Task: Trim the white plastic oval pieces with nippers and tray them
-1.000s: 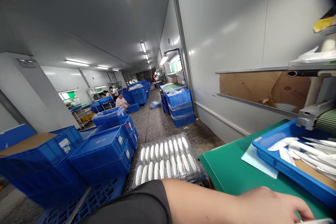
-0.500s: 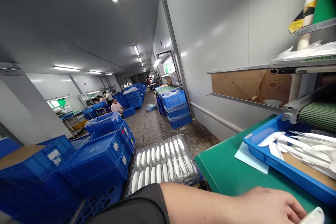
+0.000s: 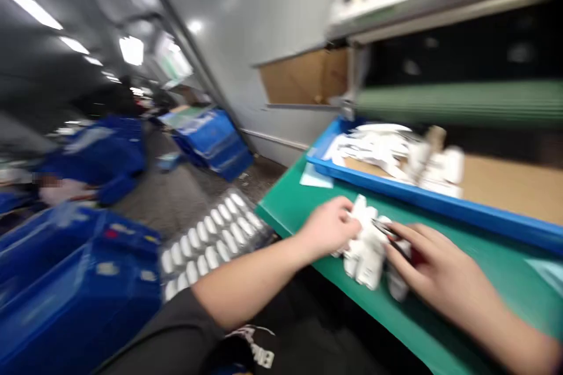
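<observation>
On the green-topped workbench (image 3: 290, 205) at lower centre, the left hand (image 3: 328, 228) closes around one side of a blurred bundle of white pieces (image 3: 365, 255). The right hand (image 3: 442, 269), fingers curled, lies against its other side beside a thin dark strip (image 3: 390, 240), its grip too blurred to tell. Just behind, a long blue plastic tray (image 3: 440, 202) holds more white pieces (image 3: 387, 152). At lower left, a clear blister tray of white ovals (image 3: 206, 246) sits beside blue plastic crates (image 3: 74, 281).

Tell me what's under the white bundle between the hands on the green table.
The white bundle appears to lie on the green tabletop, which shows around it. Whatever is directly beneath it is covered, so I can't see it. The left hand and right hand also hide its sides.
</observation>
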A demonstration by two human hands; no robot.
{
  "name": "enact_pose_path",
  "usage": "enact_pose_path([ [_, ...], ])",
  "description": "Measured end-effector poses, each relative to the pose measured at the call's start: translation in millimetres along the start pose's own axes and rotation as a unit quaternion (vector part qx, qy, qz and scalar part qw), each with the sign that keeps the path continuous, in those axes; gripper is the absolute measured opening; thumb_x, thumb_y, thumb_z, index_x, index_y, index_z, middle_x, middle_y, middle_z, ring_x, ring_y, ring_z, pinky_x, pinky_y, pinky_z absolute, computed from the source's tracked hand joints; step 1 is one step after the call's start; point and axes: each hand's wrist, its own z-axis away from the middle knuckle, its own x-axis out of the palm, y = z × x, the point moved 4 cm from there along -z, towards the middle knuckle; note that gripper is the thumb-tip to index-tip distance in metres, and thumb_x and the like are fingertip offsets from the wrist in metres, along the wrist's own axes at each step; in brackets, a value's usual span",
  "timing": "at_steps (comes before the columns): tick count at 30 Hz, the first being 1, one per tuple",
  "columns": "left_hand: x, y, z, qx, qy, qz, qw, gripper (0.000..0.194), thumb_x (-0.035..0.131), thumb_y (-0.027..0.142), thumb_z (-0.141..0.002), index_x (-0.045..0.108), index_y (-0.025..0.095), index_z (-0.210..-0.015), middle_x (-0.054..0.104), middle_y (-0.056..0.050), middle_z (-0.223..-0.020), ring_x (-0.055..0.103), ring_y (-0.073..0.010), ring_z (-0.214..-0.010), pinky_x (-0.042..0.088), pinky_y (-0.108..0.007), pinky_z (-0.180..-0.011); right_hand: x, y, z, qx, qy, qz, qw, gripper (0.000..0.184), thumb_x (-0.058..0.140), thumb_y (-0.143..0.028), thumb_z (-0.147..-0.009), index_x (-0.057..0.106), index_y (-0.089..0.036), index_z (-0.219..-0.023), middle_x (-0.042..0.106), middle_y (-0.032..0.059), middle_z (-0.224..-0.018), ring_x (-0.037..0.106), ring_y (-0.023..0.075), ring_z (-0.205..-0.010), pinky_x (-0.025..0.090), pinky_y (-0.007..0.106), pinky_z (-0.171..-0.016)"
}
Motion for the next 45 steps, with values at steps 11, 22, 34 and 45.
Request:
enact_pose_path([
  [11, 3.7, 10.5, -3.5, 0.034, -0.002, -0.055, 0.998, 0.018, 0.064, 0.033, -0.089, 0.055, 0.023, -0.099, 0.070, 0.004, -0.076, 0.068, -0.0135, -0.056, 0.049, -0.021, -0.050, -4.3, 4.2, 0.7, 0.074, -0.053, 0.037, 0.995, 0.031, 0.056, -0.038, -0.106, 0.070, -0.026, -0.131, 0.065, 0.0047, -0.103, 0.055, 0.0248, -0.087, 0.040, 0.035, -0.064],
  [22, 8.0, 25.7, 1.9, 0.058, 0.024, -0.156, 0.986, 0.010, 0.061, 0.028, -0.087, 0.052, 0.023, -0.090, 0.063, 0.008, -0.067, 0.062, -0.0112, -0.054, 0.041, -0.022, -0.054, -1.4, 3.2, -0.1, 0.057, -0.069, 0.103, 0.991, 0.034, 0.054, -0.037, -0.108, 0.068, -0.022, -0.135, 0.062, 0.0081, -0.104, 0.051, 0.0261, -0.084, 0.036, 0.036, -0.061],
  [34, 7.4, 28.2, -0.3, 0.088, 0.028, -0.180, 0.979, 0.006, 0.059, 0.025, -0.085, 0.053, 0.023, -0.086, 0.058, 0.008, -0.061, 0.055, -0.0111, -0.054, 0.037, -0.023, -0.055, 3.7, 4.5, 1.6, 0.060, -0.095, 0.097, 0.989, 0.038, 0.048, -0.037, -0.110, 0.063, -0.020, -0.141, 0.059, 0.0093, -0.104, 0.053, 0.0268, -0.085, 0.036, 0.035, -0.059],
  [45, 6.4, 26.6, -2.2, 0.090, 0.009, -0.160, 0.983, 0.008, 0.061, 0.025, -0.084, 0.054, 0.023, -0.087, 0.056, 0.008, -0.060, 0.055, -0.0102, -0.053, 0.041, -0.022, -0.055, 3.1, 4.2, 1.0, 0.042, -0.102, 0.105, 0.988, 0.045, 0.034, -0.042, -0.116, 0.063, -0.017, -0.139, 0.057, 0.0087, -0.095, 0.053, 0.0270, -0.083, 0.037, 0.035, -0.059],
])
